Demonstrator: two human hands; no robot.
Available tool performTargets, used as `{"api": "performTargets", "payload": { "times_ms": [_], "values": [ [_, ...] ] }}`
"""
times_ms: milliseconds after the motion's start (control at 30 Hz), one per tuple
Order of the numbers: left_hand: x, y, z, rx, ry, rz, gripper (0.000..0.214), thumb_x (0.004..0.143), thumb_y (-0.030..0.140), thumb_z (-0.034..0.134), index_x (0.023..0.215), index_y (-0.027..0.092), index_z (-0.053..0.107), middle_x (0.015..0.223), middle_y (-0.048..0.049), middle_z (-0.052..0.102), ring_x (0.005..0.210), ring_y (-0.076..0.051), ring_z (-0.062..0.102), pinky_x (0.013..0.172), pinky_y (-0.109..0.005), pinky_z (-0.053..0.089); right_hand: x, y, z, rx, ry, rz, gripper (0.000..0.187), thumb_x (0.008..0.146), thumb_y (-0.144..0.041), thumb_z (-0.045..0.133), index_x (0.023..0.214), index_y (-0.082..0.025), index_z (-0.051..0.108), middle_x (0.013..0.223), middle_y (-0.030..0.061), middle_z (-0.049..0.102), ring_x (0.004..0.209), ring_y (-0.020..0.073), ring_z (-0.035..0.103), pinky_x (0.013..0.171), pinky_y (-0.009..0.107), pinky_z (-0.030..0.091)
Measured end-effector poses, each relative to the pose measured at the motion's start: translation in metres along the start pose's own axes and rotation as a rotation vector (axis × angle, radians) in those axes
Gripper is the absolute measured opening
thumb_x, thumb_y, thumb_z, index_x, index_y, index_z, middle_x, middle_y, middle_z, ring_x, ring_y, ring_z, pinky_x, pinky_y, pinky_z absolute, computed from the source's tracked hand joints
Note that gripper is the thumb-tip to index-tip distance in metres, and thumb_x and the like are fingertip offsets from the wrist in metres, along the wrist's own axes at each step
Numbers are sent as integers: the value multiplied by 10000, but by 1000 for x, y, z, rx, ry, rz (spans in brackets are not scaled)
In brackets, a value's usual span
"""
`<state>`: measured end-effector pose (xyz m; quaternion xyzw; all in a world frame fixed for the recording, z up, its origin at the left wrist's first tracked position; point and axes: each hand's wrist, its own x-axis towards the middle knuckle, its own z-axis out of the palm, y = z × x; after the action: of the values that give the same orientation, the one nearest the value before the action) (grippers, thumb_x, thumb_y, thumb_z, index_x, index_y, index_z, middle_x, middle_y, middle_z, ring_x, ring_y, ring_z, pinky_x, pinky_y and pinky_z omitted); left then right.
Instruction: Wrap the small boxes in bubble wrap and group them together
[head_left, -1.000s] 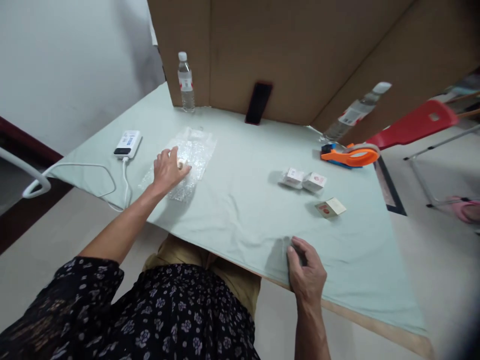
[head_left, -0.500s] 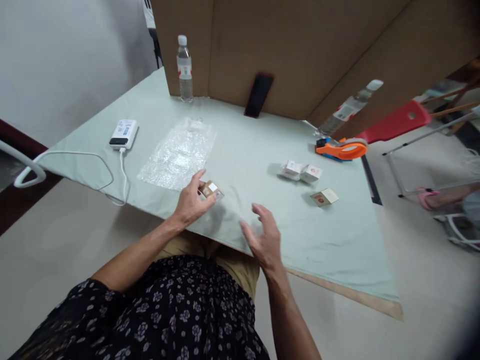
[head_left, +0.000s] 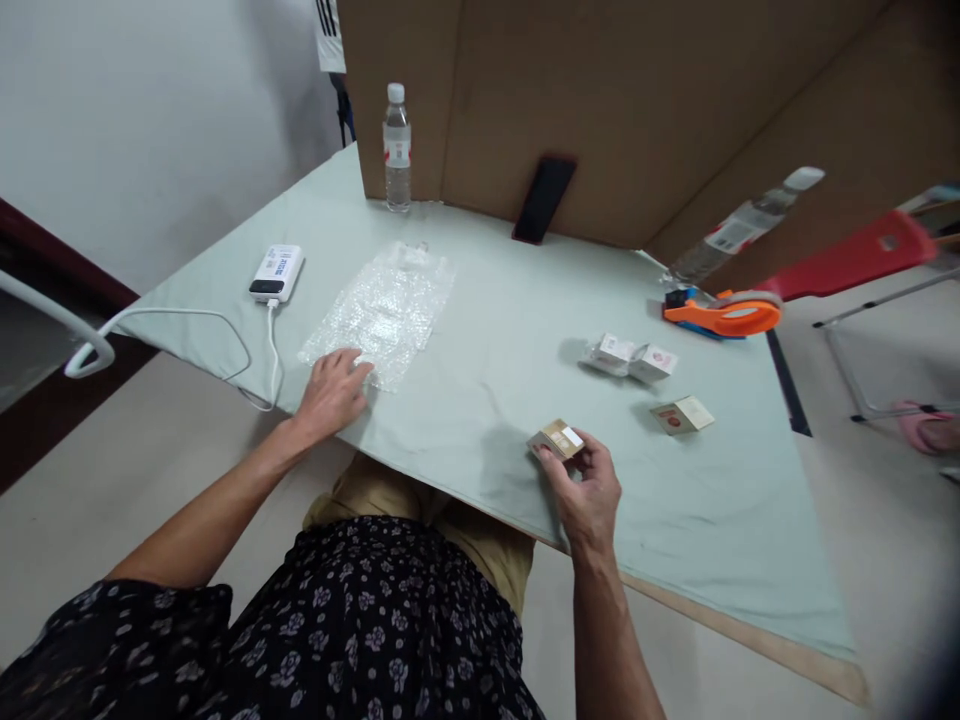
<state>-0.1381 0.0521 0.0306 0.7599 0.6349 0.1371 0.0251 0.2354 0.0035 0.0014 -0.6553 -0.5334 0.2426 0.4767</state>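
Observation:
My right hand is closed round a small tan box with a white label, held just above the near part of the pale green table. My left hand rests on the near corner of a clear bubble-wrap sheet, fingers curled down onto it. Two small white boxes sit side by side to the right of centre. A third small box, with a red mark and an open flap, lies just in front of them.
A white power bank with a cable lies at the left edge. A water bottle stands at the back by a cardboard screen; a dark phone leans on it. An orange tape dispenser and a second bottle are at the right.
The tan box went from my left hand to my right hand, which now holds it further right. My left hand moved back to the bubble wrap's near corner.

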Motion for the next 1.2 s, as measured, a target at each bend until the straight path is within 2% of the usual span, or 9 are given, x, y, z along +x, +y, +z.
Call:
{"api": "performTargets", "payload": {
  "times_ms": [133, 300, 467, 600, 733, 833, 933, 1100, 1200],
  "values": [
    [13, -9, 4, -9, 75, -7, 229, 809, 96, 500, 867, 201, 695, 1247, -133, 666, 1225, -317, 553, 1036, -513, 389, -7, 14, -3, 12, 40, 32, 549, 716, -444, 770, 1173, -175, 625, 1017, 100, 708, 854, 228, 657, 830, 445, 543],
    [18, 6, 4, -99, 163, 43, 195, 852, 146, 480, 872, 203, 665, 1136, -104, 719, 1144, -262, 615, 1029, -444, 397, -13, 21, -1, -15, 13, 12, 541, 727, -434, 755, 1190, -185, 624, 1074, 113, 703, 921, 250, 651, 894, 487, 521],
    [17, 11, 1, -37, -18, 56, 212, 769, 188, 569, 948, 201, 682, 1135, -121, 707, 1111, -314, 610, 980, -471, 403, -12, 22, -2, -5, 17, 0, 534, 730, -437, 753, 1186, -189, 624, 1067, 107, 704, 913, 246, 647, 884, 481, 526],
    [25, 7, 0, 75, -127, 51, 167, 787, 136, 507, 756, 195, 660, 945, -115, 720, 968, -301, 635, 887, -454, 424, -12, 24, -2, 2, 6, -9, 540, 738, -443, 750, 1197, -189, 621, 1086, 109, 701, 930, 246, 645, 895, 479, 522],
    [28, 14, -4, 86, 32, 101, 168, 809, 116, 503, 758, 186, 647, 929, -113, 727, 926, -273, 651, 846, -420, 460, -13, 24, -2, 14, 18, 14, 544, 723, -439, 765, 1185, -183, 632, 1075, 108, 705, 915, 241, 644, 893, 476, 523],
    [24, 38, -4, -53, 263, 208, 124, 811, 122, 538, 797, 188, 642, 1047, -105, 734, 982, -257, 661, 873, -414, 489, -12, 22, 0, 119, 27, 64, 556, 701, -410, 794, 1179, -179, 632, 1059, 97, 708, 914, 232, 648, 910, 477, 519],
    [15, 78, 8, -209, 337, 435, 97, 817, 113, 562, 796, 179, 631, 1093, -100, 738, 1000, -236, 669, 874, -392, 509, -8, 15, -3, 349, 66, 132, 552, 688, -365, 816, 1171, -181, 622, 1036, 70, 712, 926, 212, 663, 905, 446, 533],
    [-7, 149, 46, -291, 39, 732, 91, 839, 114, 567, 851, 160, 645, 1159, -101, 721, 1018, -224, 659, 896, -388, 497, 2, -12, -29, 512, 239, 93, 472, 659, -323, 835, 1063, -195, 627, 926, 11, 694, 803, 174, 660, 699, 341, 578],
    [-19, 171, 56, -314, -124, 778, 92, 864, 233, 612, 890, 153, 650, 1210, -130, 689, 1114, -272, 619, 947, -441, 475, 3, -34, -48, 448, 155, 30, 454, 705, -321, 808, 1107, -226, 618, 953, 12, 688, 812, 181, 665, 663, 332, 583]
  ]
}}
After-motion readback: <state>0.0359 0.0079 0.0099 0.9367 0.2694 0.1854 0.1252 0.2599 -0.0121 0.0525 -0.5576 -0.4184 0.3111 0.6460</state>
